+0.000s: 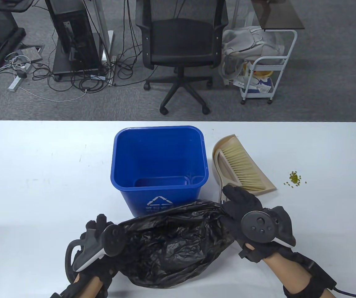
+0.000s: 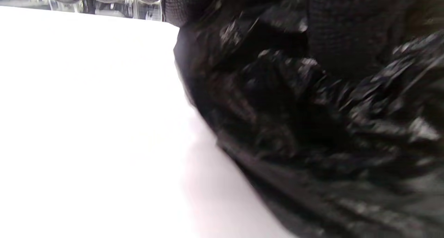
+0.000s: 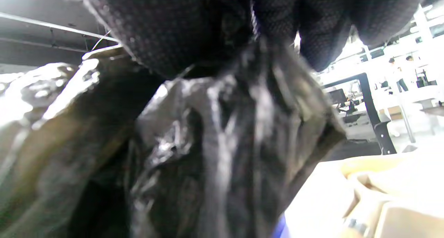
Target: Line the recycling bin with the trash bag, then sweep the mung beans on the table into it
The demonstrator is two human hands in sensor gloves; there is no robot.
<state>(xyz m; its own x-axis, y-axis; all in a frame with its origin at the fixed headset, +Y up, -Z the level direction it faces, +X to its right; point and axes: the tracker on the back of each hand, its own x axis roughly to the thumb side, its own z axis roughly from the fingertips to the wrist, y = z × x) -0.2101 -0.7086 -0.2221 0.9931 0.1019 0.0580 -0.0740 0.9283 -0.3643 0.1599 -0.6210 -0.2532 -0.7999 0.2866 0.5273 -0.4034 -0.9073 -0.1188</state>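
The blue recycling bin [image 1: 159,164] stands upright near the middle of the white tabletop [image 1: 41,173], its mouth open to the camera and no liner in it; the white recycling mark faces the person. Just right of it lies a beige dustpan [image 1: 260,183] with a pale-bristled hand brush [image 1: 241,169] resting inside. A small cluster of mung beans [image 1: 295,178] sits on the tabletop to the right of the dustpan, apart from it.

The black trash bag [image 1: 168,243] is crumpled, glossy and creased, held between the two hands just in front of the bin, its top edge overlapping the bin's front wall in the table view. The left hand [image 1: 98,237] grips the bag's left side, fingers [image 2: 326,26] curled into the plastic. The right hand [image 1: 249,214] holds the bag's right edge, fingers [image 3: 180,26] closed on a gathered fold in the right wrist view
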